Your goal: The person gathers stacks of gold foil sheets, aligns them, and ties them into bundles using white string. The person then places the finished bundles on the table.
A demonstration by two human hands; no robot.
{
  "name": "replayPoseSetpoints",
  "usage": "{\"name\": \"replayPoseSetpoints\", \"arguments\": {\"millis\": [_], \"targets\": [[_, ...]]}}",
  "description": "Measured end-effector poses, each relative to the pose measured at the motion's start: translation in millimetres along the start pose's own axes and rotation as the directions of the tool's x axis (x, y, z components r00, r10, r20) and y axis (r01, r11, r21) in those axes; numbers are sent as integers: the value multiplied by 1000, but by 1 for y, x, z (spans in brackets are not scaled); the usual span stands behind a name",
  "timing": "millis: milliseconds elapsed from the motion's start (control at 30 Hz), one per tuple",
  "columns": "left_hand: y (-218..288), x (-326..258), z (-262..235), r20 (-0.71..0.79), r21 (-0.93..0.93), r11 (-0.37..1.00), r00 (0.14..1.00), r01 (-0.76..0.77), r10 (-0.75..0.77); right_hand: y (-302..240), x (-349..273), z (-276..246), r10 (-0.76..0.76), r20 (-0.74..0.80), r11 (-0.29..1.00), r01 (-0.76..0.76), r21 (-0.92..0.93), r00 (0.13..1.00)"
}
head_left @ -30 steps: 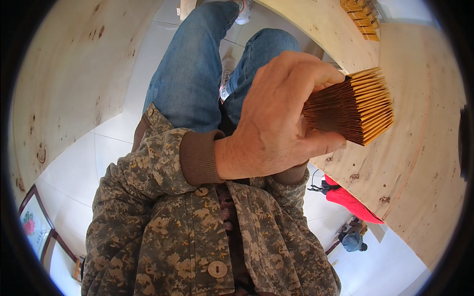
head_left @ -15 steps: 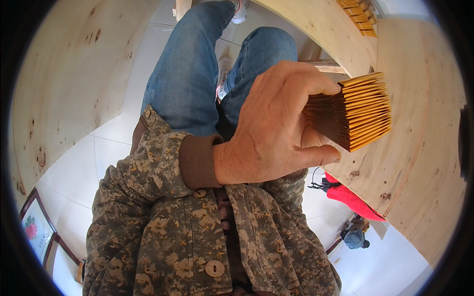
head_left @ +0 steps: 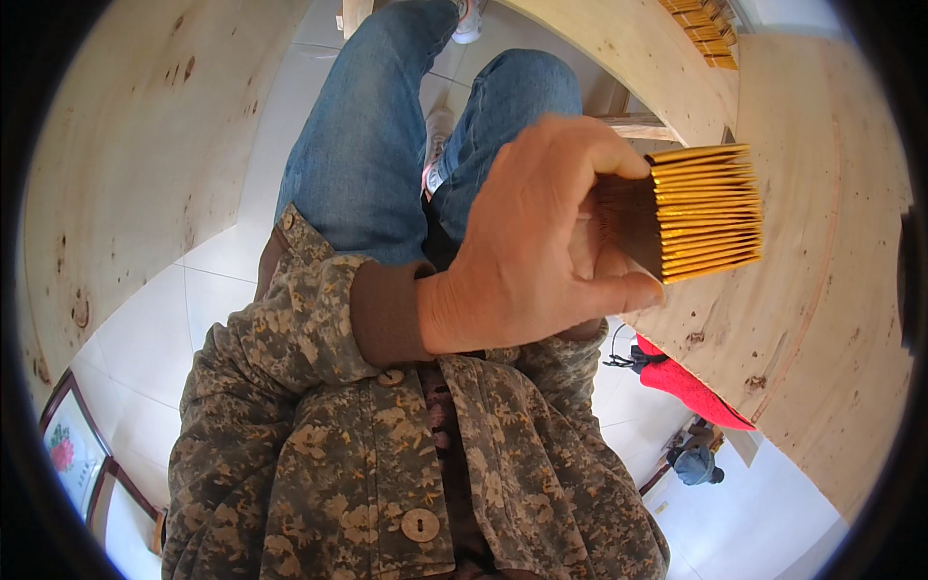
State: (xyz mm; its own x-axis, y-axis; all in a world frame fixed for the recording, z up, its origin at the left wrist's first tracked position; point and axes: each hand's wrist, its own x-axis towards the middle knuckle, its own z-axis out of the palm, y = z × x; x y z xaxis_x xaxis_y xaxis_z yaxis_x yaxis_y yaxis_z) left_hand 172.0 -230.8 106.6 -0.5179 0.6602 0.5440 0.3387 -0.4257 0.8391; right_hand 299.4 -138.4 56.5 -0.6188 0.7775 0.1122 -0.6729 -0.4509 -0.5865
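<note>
My left hand [head_left: 517, 246] reaches across in front of my body, its thumb below and its fingers above. It grips a thick stack of thin, folded-looking leaves [head_left: 710, 215] with shiny gold edges and a dark brown side. The gold edges face right, away from my palm. Behind the left hand, the right sleeve [head_left: 565, 367] and its brown cuff [head_left: 585, 332] show in part. Whether any of the skin beside the stack belongs to my right hand cannot be made out, and its fingers are hidden.
A pale plywood surface [head_left: 822, 290] lies on the right, with more gold-edged bundles [head_left: 706, 34] at its far end. Another plywood panel [head_left: 145, 164] stands at left. A red item [head_left: 686, 387] shows under the right board's edge. Farther off is a person [head_left: 694, 466].
The stack has turned a little, so its gold edges lie more level and face me more squarely. My left hand has risen slightly with it.
</note>
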Motion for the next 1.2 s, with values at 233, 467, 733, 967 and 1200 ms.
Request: {"name": "replayPoseSetpoints", "arguments": {"millis": [233,467,733,967,1200], "targets": [[-25,-7,-9,55,63,997,998,34,-38,-17,-10,-25,-90,-14,945,81,-318,996],[-64,-14,-6,222,128,982,961,137,-163,-19,-9,-46,-20,-106,823,-44,-566,994],[-93,-16,-5,305,133,974,927,184,-217,-16,1,-55,32,-111,799,-92,-594,993],[-113,-17,-3,348,158,968,907,195,-239,-13,6,-75,52,-44,720,-68,-690,998],[-127,-24,1,372,164,970,899,181,-231,-13,3,-83,84,0,648,-55,-760,996]]}}
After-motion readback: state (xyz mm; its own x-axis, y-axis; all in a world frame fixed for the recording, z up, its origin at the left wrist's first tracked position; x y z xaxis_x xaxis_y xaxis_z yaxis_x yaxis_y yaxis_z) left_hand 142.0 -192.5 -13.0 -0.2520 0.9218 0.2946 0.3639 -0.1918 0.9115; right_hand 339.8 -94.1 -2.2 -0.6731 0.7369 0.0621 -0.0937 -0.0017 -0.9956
